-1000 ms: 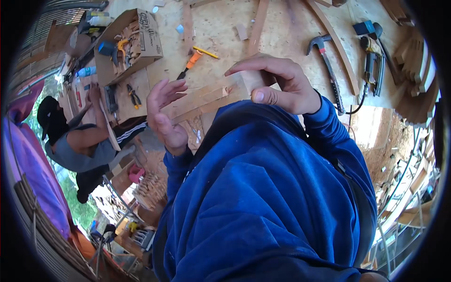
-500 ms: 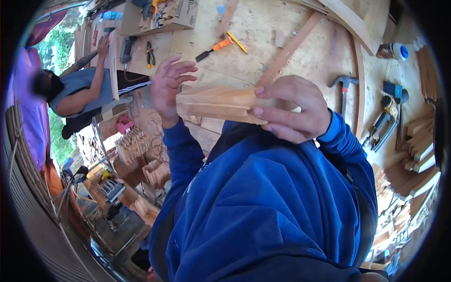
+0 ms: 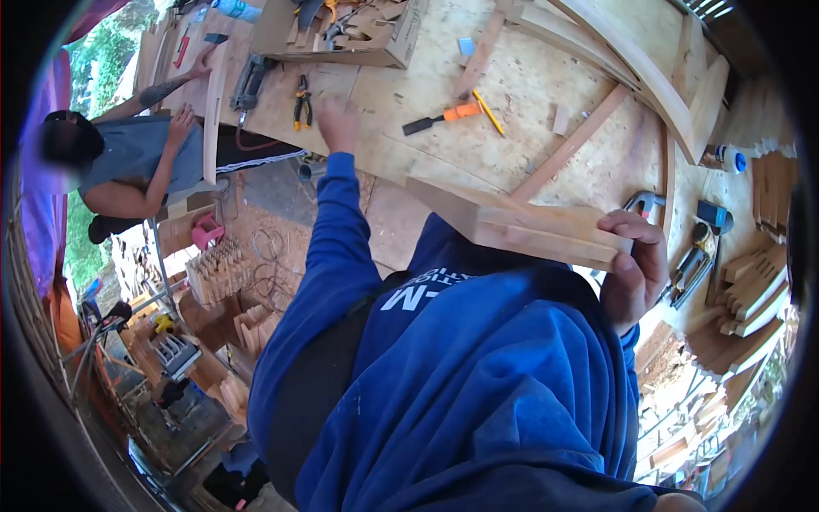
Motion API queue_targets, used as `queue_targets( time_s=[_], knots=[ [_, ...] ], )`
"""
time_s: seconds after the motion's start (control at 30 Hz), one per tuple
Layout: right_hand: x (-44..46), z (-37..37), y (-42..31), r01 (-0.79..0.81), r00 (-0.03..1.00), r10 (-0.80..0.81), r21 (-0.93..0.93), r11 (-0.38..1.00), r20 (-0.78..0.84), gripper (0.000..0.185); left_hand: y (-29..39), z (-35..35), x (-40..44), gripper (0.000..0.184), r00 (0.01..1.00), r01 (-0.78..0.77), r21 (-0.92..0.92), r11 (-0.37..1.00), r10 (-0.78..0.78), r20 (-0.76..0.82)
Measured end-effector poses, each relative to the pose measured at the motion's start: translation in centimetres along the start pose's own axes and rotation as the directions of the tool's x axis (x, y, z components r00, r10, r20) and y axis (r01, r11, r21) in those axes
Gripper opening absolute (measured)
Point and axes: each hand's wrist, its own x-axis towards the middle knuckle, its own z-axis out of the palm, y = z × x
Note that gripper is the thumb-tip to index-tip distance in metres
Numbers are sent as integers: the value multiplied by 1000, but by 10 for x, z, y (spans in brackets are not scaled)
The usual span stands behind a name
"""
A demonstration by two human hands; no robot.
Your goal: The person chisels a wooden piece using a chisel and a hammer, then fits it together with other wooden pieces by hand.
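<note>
My right hand (image 3: 636,264) grips one end of a pale wooden piece (image 3: 546,229), thumb on the near side and fingers over the top. The piece is held in front of my chest and has a long line along its side and an angled far end. My left hand (image 3: 339,119) is stretched out over the workbench (image 3: 375,102), its fingers smeared by motion. Just left of it lie pliers (image 3: 302,104) with black and yellow handles. To its right are a chisel (image 3: 442,118) with an orange handle and a yellow pencil (image 3: 489,113).
A cardboard box (image 3: 388,55) of wood offcuts stands at the back. A hammer (image 3: 646,203), a blue-headed mallet (image 3: 715,215) and stacked wooden pieces (image 3: 755,290) lie at right. A co-worker (image 3: 141,162) is at the bench's left side. Long curved boards (image 3: 631,51) lie at upper right.
My left hand has left the wooden piece's side and reached forward over the bench. My right hand has moved right and lower with the piece, which is now turned. The view has shifted.
</note>
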Motion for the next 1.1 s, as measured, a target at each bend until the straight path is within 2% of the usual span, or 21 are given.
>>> queue_targets(
  time_s=[0.03, 0.07, 0.13, 0.17, 0.2, 0.23, 0.27, 0.37, 0.47, 0.5, 0.53, 0.57, 0.6, 0.7, 0.77, 0.83, 0.9, 1.0, 1.03, 1.07, 1.1],
  knots=[
    [-2, 1, 2, 9, 999, -10, -9, 1000, -51, 31, -21, 2, 13, 30, 993, 58, 70, 996, -51, -106],
    [-3, 4, 4, 20, 995, -22, -18, 1000, -100, 30, -28, -1, 24, 30, 993, 58, 52, 997, -53, -107],
    [-3, 12, 7, 21, 981, -30, -45, 999, -191, 29, -39, -9, 40, 32, 981, 68, 217, 974, -26, -192],
    [-4, 15, 8, 33, 972, -43, -45, 998, -232, 28, -59, 7, 47, 40, 984, -75, 152, 985, 98, -146],
    [-5, 18, 8, 43, 959, -55, -49, 998, -276, 27, -46, 13, 45, 40, 987, -91, 130, 987, 107, -124],
    [-4, 22, 7, 51, 948, -72, -75, 996, -309, 26, -31, 18, 37, 40, 979, -72, -87, 994, 87, 186],
    [-6, 24, 7, 43, 939, -72, -94, 995, -335, 26, -10, 16, 31, 39, 871, 10, -279, 960, 128, 474],
    [-6, 28, 7, 73, 921, -122, -143, 987, -370, 25, 50, -9, 19, 42, 808, -32, -229, 973, 160, 567],
    [-8, 34, 0, -11, 896, -79, -199, 980, -437, 27, 80, 13, -9, 44, 746, -286, -462, 840, 497, 442],
    [-8, 33, -3, -57, 879, -145, -401, 914, -455, 28, 82, 37, -25, 37, 734, -285, -538, 794, 541, 411],
    [-13, 22, 5, -49, 900, -152, -443, 895, -408, 32, 96, 40, -27, 25, 589, -158, -399, 903, 411, 696],
    [-15, 14, 13, -19, 913, -100, -286, 958, -396, 33, 81, 65, -45, 18, 710, -407, -403, 819, 562, 425],
    [-12, 10, 9, 39, 943, -114, -234, 971, -313, 31, 84, 63, -49, 22, 697, -512, -251, 821, 569, 437],
    [-4, -5, 16, 155, 948, -202, -196, 968, -247, 28, 97, 51, -50, 32, 681, -447, -199, 872, 476, 557],
    [-1, -4, 8, 156, 984, -170, -194, 969, -56, 26, 99, 54, -54, 30, 660, -430, -161, 888, 431, 616],
    [1, -4, 6, 163, 985, -169, -183, 969, -20, 26, 93, 52, -47, 28, 631, -433, -104, 895, 383, 674],
    [-1, -15, 7, 131, 990, -116, -216, 968, 82, 33, 113, 27, -26, 25, 383, -122, -202, 972, 234, 894],
    [-3, -7, 1, 96, 995, -97, -293, 951, 12, 43, 147, 7, -6, 19, 391, 247, -516, 820, 403, 827],
    [-5, -4, -1, 82, 997, -81, -264, 961, 13, 45, 183, -27, 8, 21, 330, 297, -494, 818, 397, 856],
    [-8, -1, -2, 77, 997, -82, -223, 972, -12, 46, 203, -30, 13, 25, 363, 407, -600, 688, 482, 798],
    [-11, -5, -2, 59, 997, -68, -187, 981, -41, 47, 240, -56, 18, 30, 401, 484, -627, 611, 483, 779]
  ],
)
